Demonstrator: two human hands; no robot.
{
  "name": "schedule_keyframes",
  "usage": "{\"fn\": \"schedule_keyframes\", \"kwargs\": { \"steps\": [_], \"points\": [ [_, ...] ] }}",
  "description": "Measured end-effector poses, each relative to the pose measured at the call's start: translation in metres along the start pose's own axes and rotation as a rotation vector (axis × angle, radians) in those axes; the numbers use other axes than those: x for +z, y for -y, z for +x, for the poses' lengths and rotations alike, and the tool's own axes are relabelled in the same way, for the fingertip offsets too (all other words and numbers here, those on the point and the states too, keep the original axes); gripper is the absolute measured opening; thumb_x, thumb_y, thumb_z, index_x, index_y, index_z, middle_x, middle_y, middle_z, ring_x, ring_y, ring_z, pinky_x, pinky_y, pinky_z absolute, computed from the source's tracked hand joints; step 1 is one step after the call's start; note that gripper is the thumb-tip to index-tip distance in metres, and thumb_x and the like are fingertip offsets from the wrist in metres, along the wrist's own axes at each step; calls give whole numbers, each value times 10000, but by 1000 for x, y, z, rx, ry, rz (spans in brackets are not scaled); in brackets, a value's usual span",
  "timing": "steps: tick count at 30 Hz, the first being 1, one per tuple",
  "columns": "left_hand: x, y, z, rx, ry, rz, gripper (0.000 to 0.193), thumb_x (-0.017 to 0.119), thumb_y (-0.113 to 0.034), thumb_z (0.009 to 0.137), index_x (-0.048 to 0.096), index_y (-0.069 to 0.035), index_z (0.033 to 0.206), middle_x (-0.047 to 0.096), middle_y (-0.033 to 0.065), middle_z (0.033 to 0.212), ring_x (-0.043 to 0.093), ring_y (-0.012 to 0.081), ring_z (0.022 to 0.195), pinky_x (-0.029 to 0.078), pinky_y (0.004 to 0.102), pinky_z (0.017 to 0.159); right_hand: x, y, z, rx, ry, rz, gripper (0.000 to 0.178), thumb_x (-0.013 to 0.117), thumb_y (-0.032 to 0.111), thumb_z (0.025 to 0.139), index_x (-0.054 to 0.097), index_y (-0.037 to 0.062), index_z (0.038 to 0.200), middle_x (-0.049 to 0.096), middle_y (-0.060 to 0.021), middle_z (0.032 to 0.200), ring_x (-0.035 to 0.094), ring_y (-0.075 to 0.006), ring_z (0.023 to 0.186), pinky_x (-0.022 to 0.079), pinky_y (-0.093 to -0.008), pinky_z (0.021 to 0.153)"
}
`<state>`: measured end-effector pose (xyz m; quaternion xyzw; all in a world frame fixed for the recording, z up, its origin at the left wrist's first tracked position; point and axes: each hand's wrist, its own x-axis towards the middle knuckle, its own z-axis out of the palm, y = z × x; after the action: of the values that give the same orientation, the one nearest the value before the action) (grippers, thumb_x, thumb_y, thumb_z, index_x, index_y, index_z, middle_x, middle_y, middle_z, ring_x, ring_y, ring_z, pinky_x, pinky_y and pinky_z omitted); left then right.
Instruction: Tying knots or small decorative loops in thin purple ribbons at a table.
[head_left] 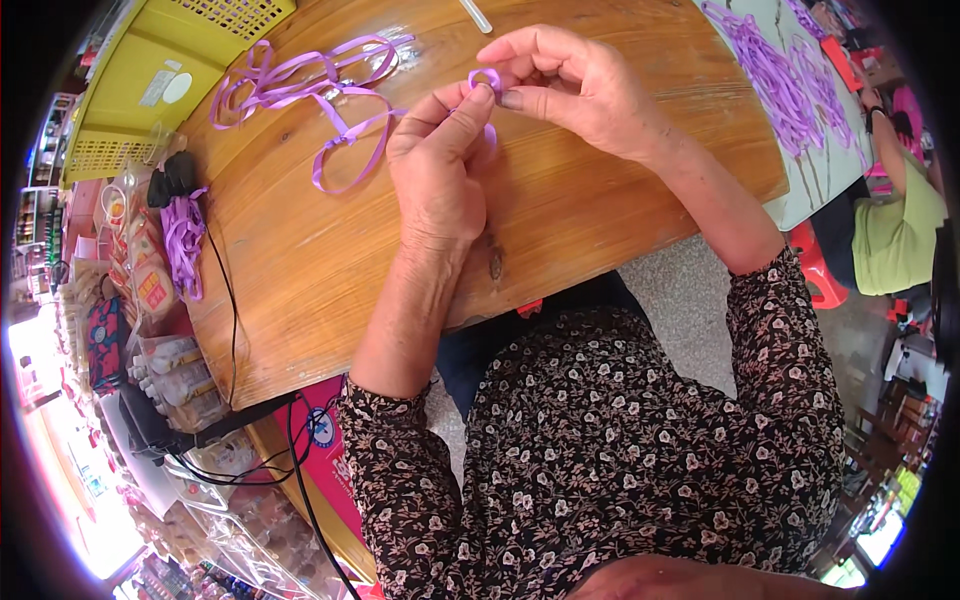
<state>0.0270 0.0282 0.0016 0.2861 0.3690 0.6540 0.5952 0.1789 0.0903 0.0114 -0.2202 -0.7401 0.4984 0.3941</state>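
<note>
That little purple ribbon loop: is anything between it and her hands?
Nothing visible. The left hand and right hand both pinch the purple ribbon loop directly above the wooden table. The loose ribbon strands lie off to the left, apart from it.

bright daylight | soft shadows | glare lower left | fisheye edges bent

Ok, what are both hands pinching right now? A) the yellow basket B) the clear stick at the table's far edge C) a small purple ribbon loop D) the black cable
C: the left hand and right hand meet fingertip to fingertip on a small purple ribbon loop above the wooden table; the black cable, yellow basket and clear stick lie untouched.
</note>
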Motion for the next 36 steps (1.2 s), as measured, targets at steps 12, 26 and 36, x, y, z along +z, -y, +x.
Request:
{"fn": "schedule_keyframes", "kwargs": {
  "steps": [12,26,36],
  "points": [
    [2,1,1,11,-57,279,123,661,-119,827,640,-3,864,534,-41,649,403,29,527,304,174,471,-3,-6,-1,-585,-92,-833,218,633,-32,740,647,32,948,595,-60,825,555,-210,749,441,-296,673],
    [-9,1,6,-185,37,85,134,660,-64,806,636,43,883,528,-11,619,390,55,494,280,197,440,-7,-5,2,-801,-45,-914,306,643,23,653,652,32,959,600,-57,822,564,-201,748,431,-313,668],
    [-2,-2,4,-77,27,78,156,678,-116,811,608,15,856,506,-27,631,392,54,496,281,198,453,-3,-6,2,-512,-147,-660,186,668,61,747,649,64,932,618,-52,842,597,-207,794,489,-317,728]
  ]
}}
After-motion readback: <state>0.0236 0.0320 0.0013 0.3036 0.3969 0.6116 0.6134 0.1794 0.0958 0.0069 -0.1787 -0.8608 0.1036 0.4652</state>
